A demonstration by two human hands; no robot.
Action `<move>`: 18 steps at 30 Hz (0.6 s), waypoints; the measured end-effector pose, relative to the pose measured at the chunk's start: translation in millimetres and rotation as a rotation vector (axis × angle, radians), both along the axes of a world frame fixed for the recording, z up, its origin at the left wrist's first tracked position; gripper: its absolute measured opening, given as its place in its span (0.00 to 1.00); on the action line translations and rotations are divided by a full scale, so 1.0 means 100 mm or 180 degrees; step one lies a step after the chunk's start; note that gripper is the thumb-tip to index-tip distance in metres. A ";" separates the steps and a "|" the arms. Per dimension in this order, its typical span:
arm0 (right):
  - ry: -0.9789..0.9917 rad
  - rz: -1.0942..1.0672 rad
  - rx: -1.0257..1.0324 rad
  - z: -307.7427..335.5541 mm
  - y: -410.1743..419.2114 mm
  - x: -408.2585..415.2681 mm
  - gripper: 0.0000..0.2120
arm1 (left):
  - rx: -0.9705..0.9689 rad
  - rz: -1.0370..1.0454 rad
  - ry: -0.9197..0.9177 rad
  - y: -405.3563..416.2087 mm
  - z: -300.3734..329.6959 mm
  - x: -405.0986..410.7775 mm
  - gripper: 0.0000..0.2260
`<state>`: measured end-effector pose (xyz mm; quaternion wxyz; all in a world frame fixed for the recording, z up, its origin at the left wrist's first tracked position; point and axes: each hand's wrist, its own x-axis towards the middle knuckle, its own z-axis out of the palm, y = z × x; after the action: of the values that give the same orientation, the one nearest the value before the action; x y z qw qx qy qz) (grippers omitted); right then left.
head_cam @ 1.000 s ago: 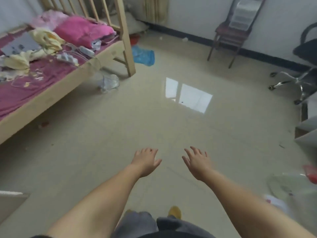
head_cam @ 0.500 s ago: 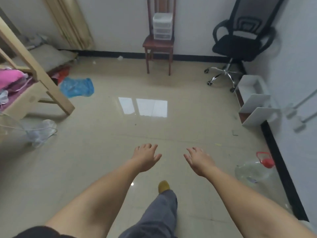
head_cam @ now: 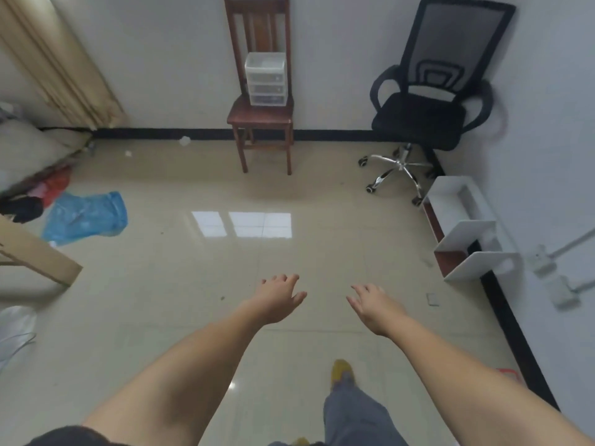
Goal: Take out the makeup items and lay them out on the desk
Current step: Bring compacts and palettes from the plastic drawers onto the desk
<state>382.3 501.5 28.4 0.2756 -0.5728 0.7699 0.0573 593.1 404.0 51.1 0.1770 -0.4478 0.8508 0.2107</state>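
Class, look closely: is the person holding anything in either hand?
No: the left hand and right hand both hang open over bare floor, fingers spread.

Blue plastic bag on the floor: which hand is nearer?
Left. The left hand hangs over bare floor, right of the blue plastic bag and nearer the camera; the right hand is farther right again. Neither touches it.

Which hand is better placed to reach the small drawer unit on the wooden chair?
Marginally left: left hand lies nearer in line with the drawer unit. Right hand sits further right. Both empty, still far.
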 end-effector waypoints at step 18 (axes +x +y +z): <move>0.0142 0.0921 -0.0011 0.07 -4.65 -1.27 0.22 | -0.0041 0.1039 0.0162 -3.93 -0.05 -0.93 0.25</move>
<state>255.3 36.8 35.8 0.2463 -0.6769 0.6852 0.1078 500.3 11.5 46.1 0.1159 -0.5756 0.7723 0.2424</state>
